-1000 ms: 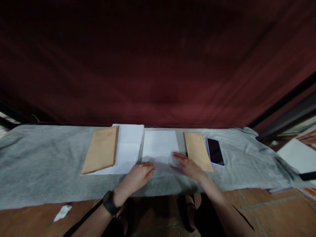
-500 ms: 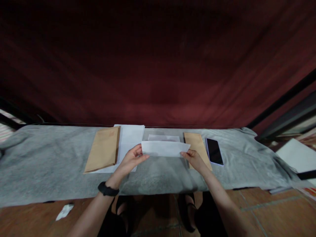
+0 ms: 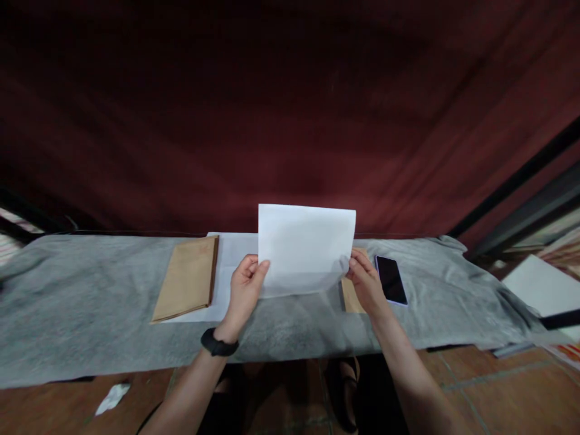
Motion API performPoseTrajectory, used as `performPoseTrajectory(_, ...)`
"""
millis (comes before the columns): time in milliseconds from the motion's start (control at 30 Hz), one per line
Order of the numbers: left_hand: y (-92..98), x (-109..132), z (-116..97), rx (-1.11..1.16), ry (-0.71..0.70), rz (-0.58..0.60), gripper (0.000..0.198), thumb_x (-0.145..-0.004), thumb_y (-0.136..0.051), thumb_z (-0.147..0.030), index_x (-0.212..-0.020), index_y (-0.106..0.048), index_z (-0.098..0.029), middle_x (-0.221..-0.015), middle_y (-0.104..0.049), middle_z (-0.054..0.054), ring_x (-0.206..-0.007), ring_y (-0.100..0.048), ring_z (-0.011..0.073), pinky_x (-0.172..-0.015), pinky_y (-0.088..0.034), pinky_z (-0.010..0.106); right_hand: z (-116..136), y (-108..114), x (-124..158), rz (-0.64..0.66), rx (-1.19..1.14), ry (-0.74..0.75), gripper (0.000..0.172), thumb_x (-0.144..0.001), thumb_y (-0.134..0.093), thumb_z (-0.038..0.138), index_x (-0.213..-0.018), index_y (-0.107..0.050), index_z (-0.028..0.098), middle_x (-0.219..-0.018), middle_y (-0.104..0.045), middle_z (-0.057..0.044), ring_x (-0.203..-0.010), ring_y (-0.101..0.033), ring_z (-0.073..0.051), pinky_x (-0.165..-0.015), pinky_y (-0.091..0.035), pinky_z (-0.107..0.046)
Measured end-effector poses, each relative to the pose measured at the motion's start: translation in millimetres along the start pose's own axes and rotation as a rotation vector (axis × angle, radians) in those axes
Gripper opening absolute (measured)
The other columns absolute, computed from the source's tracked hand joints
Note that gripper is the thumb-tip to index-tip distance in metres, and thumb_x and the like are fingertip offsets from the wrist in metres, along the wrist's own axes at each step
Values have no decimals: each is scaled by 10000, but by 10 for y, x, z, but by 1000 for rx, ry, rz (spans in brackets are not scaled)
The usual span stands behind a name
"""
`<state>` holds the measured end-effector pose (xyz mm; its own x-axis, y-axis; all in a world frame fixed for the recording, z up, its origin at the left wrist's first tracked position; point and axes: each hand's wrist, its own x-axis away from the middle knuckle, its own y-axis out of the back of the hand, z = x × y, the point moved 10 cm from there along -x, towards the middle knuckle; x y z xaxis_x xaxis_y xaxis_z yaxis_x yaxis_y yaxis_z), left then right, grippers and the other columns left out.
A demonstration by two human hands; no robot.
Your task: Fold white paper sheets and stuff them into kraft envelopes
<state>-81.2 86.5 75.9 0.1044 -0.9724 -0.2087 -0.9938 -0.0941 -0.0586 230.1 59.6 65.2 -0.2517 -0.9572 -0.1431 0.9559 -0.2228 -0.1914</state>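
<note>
A white sheet (image 3: 306, 248) is held up above the grey cloth (image 3: 113, 290), its top part standing out against the dark red curtain (image 3: 290, 121). It looks plain and smooth, wider than tall — the upper edge crisp and nearly straight, the lower one gently curved, with greyer shading toward the bottom. The left hand (image 3: 246, 287) pinches its left edge, thumb in front; the right hand (image 3: 366, 281) grips the opposite edge low down, before a brown envelope (image 3: 352, 297) — a phone (image 3: 392, 281) lies just beside that.
</note>
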Motion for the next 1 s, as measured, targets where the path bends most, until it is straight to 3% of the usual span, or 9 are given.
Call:
performPoseTrajectory(67,28,-53,-14,26,-15,-65,280,-834,-670,-464,-880,-558,-212,-598,-554,-77,-509,-447,85,-525,-358,184,-1,-54,7,30,5,-15,475,-758,-750,512,-1131,-680,226,-1053,-727,-41,-879,-654,-185,-733,-512,-280)
performPoseTrajectory(167,46,-194,122,-20,-18,-118,272,-825,-666,-454,-842,-559,-204,-569,-478,-88,-493,-396,81,-497,-323,184,-164,-118,12,61,57,-80,471,-719,-768,492,-1080,-684,201,-851,-709,-5,-716,-614,-149,-625,-470,-243)
performPoseTrajectory(300,39,-355,530,-186,8,-103,240,-805,-645,-405,-756,-523,-205,-567,-439,-86,-516,-413,88,-510,-327,190,-507,-61,-11,13,221,-128,423,-722,-713,489,-1007,-674,179,-654,-610,46,-543,-505,-113,-491,-358,-214)
performPoseTrajectory(400,46,-363,867,-304,92,-52,172,-816,-601,-361,-854,-552,-201,-595,-518,-72,-517,-481,113,-507,-350,207,-645,-2,-17,-12,442,-65,412,-755,-628,437,-1064,-661,166,-620,-609,37,-548,-543,-147,-519,-407,-247)
performPoseTrajectory(467,58,-322,976,-343,121,-23,166,-798,-619,-305,-913,-587,-189,-610,-566,-57,-527,-525,133,-515,-371,221,-673,-6,20,4,679,0,426,-793,-570,350,-1162,-646,151,-635,-640,13,-590,-596,-178,-582,-460,-278)
performPoseTrajectory(600,-18,-205,959,-729,124,91,292,-856,-586,-209,-1144,-628,-188,-765,-697,13,-673,-650,184,-624,-448,260,-754,-105,198,110,1164,19,435,-884,-496,224,-1302,-597,156,-841,-745,-68,-768,-698,-221,-722,-512,-307)
performPoseTrajectory(767,-163,-67,811,-1253,98,186,500,-966,-473,-222,-1461,-431,-162,-1039,-737,119,-907,-710,242,-784,-500,317,-658,-383,378,159,1497,166,376,-988,-450,253,-1319,-598,153,-1236,-687,-150,-1100,-658,-252,-931,-501,-348)
performPoseTrajectory(900,-373,59,582,-1473,-127,196,571,-950,-392,-108,-1520,-352,-115,-1218,-665,190,-1050,-677,281,-975,-455,431,-733,-699,468,248,1507,305,454,-1022,-417,310,-1433,-511,142,-1497,-503,-162,-1334,-509,-281,-1094,-411,-424)
performPoseTrajectory(1000,-624,236,518,-1500,-338,228,545,-955,-359,-99,-1497,-404,-110,-1474,-488,220,-1355,-481,327,-1148,-299,524,-913,-822,526,305,1487,306,507,-1042,-359,341,-1512,-412,161,-1575,-401,-129,-1441,-391,-270,-1151,-351,-442)
